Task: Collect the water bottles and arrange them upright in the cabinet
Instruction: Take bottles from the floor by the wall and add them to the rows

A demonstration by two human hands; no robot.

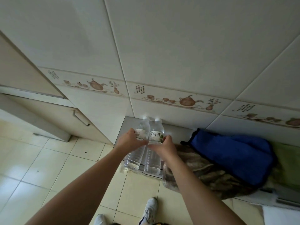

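Left hand [129,140] grips left water bottle [139,143] at the label, fingers curled round it. Right hand [164,147] grips right water bottle [154,151] the same way, thumb across the front. Bottles touch side by side, upright, clear, white caps, standing on a grey ledge [177,129] against the tiled wall [178,54]. Blue bag [230,153] and patterned cloth [211,174] right of them. Cabinet [48,114] with handle far left, doors closed. White shoes [149,210] near, on floor tiles.
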